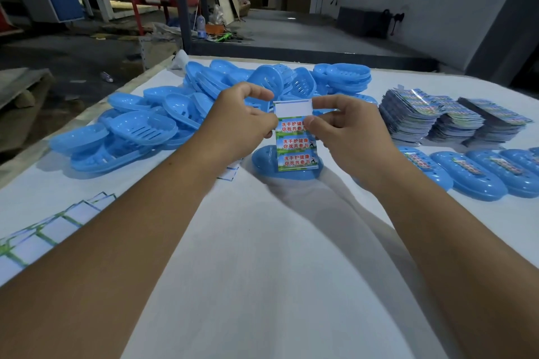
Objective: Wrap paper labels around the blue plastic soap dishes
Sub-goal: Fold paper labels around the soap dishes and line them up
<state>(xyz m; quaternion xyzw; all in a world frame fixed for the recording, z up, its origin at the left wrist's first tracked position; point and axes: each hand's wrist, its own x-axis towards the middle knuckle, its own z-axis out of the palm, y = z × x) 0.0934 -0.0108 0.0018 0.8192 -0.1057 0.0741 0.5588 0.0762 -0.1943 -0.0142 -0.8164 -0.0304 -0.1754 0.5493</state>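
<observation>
A paper label (295,143) with green bands and red lettering hangs upright in front of me, its white top end folded over. My left hand (240,121) pinches its left edge and my right hand (347,128) pinches its right edge near the top. The label's lower end reaches down onto a blue soap dish (264,162) lying upside down on the white table (262,242), directly below my hands.
A heap of loose blue soap dishes (163,122) fills the table's far left and middle. Stacks of printed labels (449,119) stand at the right, with a row of labelled dishes (478,175) in front of them. Peeled backing strips (43,230) lie at the left edge.
</observation>
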